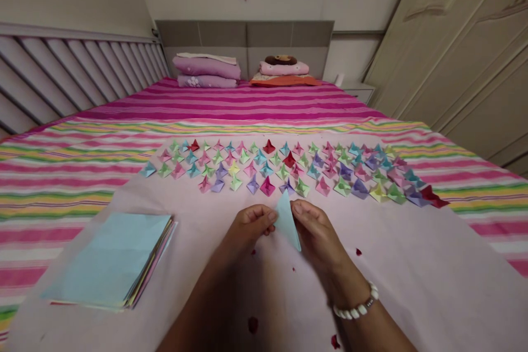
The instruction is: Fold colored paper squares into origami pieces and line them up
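Note:
A light blue paper triangle (287,221) stands upright between both my hands, point up. My left hand (249,226) pinches its left edge with thumb and fingertips. My right hand (315,234), with a white bead bracelet on its wrist, pinches the right edge. Both hover just above a pale pink sheet (412,269) spread on the bed. Beyond the hands lie rows of several small folded paper shapes (289,168) in pink, green, blue, purple and red.
A stack of square coloured papers (111,258), light blue on top, lies at the left on the pink sheet. The striped bedspread (61,176) runs back to pillows (206,69) at the headboard. A wardrobe (462,49) stands at the right.

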`<action>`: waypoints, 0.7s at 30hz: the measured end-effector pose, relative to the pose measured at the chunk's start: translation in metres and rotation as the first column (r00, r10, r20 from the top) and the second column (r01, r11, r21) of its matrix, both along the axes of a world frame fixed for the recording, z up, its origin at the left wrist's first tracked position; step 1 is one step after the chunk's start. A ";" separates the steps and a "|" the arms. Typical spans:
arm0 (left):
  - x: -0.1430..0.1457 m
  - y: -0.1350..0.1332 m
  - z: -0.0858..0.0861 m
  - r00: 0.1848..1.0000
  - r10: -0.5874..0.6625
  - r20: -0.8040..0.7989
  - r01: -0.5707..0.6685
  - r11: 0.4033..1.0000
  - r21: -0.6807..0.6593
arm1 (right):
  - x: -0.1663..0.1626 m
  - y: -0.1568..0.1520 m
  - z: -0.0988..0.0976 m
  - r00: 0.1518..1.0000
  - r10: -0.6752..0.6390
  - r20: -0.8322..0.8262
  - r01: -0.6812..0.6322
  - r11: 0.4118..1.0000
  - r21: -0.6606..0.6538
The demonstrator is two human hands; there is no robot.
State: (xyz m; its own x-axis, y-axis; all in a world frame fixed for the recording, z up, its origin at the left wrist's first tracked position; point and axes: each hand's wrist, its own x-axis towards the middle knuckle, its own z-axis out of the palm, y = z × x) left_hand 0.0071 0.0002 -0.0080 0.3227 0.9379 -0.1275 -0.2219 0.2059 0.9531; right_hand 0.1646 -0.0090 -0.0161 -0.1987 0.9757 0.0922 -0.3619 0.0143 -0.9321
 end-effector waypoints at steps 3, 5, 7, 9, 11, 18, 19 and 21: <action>0.001 0.000 0.002 1.000 -0.005 0.026 0.005 1.000 -0.016 | 0.000 -0.001 0.002 1.000 -0.004 0.012 0.004 1.000 0.008; 0.001 -0.001 0.002 0.999 -0.005 0.051 0.007 0.999 -0.031 | 0.000 0.000 0.002 1.000 -0.010 0.016 0.010 1.000 0.014; 0.001 -0.001 0.003 0.997 -0.009 0.076 0.012 0.999 -0.041 | 0.001 0.000 0.002 1.000 -0.014 0.018 0.013 1.000 0.018; 0.002 -0.001 0.004 0.996 -0.014 0.090 0.018 0.999 -0.044 | 0.001 0.000 0.002 1.000 -0.010 0.020 0.010 1.000 0.019; 0.002 -0.002 0.005 0.995 -0.014 0.098 0.019 0.999 -0.048 | 0.001 -0.001 0.002 1.000 0.002 0.012 -0.002 1.000 0.028; 0.002 -0.002 0.006 0.990 -0.002 0.140 0.015 0.996 -0.088 | 0.000 -0.004 0.006 0.997 0.075 -0.035 -0.073 0.996 0.048; 0.002 -0.002 0.005 0.990 0.000 0.144 0.014 0.995 -0.096 | 0.000 -0.004 0.006 0.996 0.084 -0.042 -0.082 0.995 0.048; 0.002 -0.002 0.005 0.988 -0.006 0.157 0.022 0.995 -0.100 | 0.000 -0.004 0.006 0.995 0.082 -0.049 -0.080 0.996 0.047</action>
State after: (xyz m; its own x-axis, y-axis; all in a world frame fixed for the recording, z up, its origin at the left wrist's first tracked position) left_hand 0.0094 -0.0017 -0.0034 0.3591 0.9180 -0.1685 -0.3625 0.3035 0.8812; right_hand 0.1643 -0.0131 -0.0100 -0.2707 0.9512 0.1479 -0.4102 0.0251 -0.9117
